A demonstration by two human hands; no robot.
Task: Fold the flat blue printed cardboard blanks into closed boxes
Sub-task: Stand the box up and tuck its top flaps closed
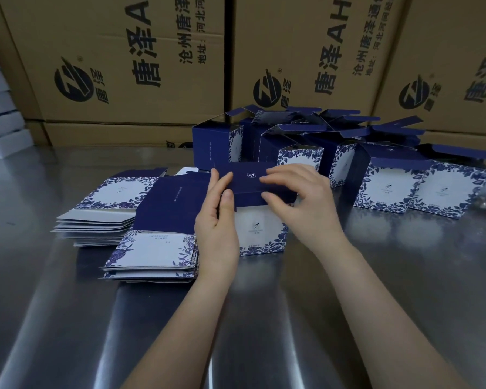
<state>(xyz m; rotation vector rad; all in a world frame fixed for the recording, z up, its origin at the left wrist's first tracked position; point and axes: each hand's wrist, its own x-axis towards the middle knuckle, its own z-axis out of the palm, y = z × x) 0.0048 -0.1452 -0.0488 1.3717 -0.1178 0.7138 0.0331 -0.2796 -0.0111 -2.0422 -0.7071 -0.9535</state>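
Here the navy-lidded box [260,234], white-fronted with blue flowers, sits in the curled grip of left hand [219,220] and right hand [298,197].

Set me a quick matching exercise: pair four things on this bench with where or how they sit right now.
Things
1. centre box
2. flat blanks
3. open boxes
4. brown cartons

States
A. stacked along the back
B. dark blue top folded over, gripped by the left hand and right hand
C. piled flat, left of the left hand
D. standing with flaps up, behind and to the right

Pairs: 1-B, 2-C, 3-D, 4-A
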